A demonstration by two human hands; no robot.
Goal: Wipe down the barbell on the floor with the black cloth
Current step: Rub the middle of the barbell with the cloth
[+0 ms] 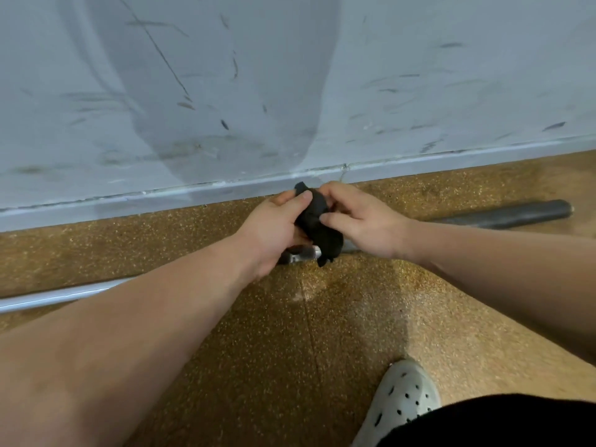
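Note:
The barbell lies on the speckled brown floor along the wall, its dark sleeve ending at the far right and its bright shaft running off to the lower left. A bunched black cloth is held just above the bar's collar. My left hand grips the cloth from the left with the thumb on top. My right hand pinches it from the right. The cloth's lower end hangs down over the bar, and both hands hide the bar's middle part.
A scuffed grey-blue wall with a pale skirting board runs just behind the bar. A white perforated clog on my foot and a black shorts leg sit at the lower right.

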